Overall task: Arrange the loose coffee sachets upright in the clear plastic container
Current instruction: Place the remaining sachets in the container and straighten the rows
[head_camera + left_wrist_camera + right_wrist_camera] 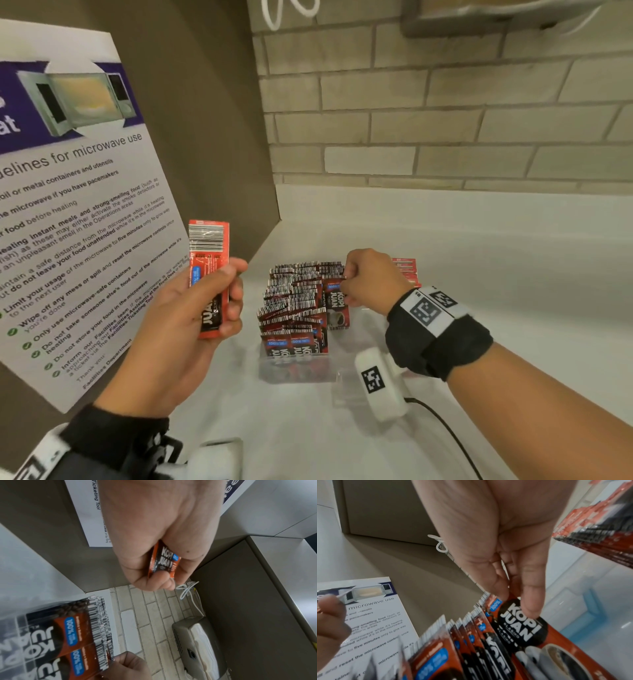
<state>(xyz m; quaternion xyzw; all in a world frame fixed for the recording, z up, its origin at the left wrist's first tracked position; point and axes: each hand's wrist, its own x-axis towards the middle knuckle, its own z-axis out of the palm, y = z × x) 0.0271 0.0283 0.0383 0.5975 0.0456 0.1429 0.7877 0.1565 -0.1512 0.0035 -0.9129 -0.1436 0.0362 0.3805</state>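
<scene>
Both hands busy with coffee sachets at the clear container.

The left hand (pixel 191 318) is curled round a single sachet (pixel 209 274), gripping its lower half and holding it upright in the air, left of the container (pixel 301 368). The right hand (pixel 371 281) pinches the top of the sachet at the right end (pixel 520 626) of the packed rows (pixel 294 301) standing in the container; its fingertips are hidden from the head view. More sachets (pixel 406 270) lie behind that hand, mostly covered. The container's right part is hard to make out on the white counter (pixel 513 260).
</scene>
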